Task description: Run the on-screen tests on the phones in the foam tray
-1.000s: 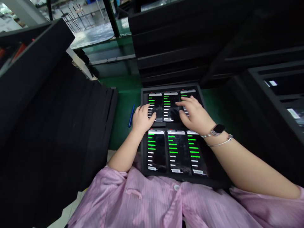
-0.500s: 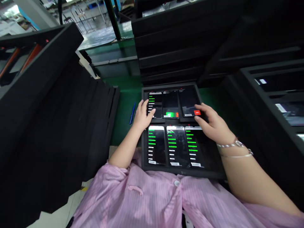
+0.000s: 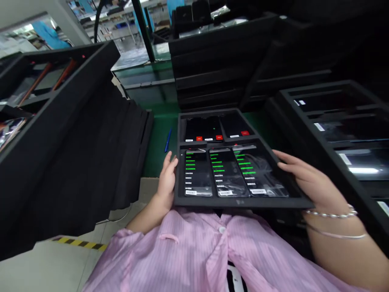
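Through the head camera I have both hands on a black foam tray [image 3: 240,202], held close to the striped pink shirt [image 3: 182,251], its near wall reaching past the green surface [image 3: 154,162]. My left hand [image 3: 166,178] has its grip closed on the tray's left wall; my right hand [image 3: 316,184] grips the opposite wall, fingers lying against it. Whether the underside rests on anything, I cannot tell. Six smartphones [image 3: 199,174] lie face up inside, in two rows of three. On the near row I see green and white lines of text over dark screens; the far row is mostly dark, with a red box toward each lower right corner. Just left of the tray, I see a blue pen [image 3: 167,140] on the surface. Farther left stands a tall stack of black trays [image 3: 91,162], and to the right another tray [image 3: 316,84] holds glossy dark devices [image 3: 370,160].
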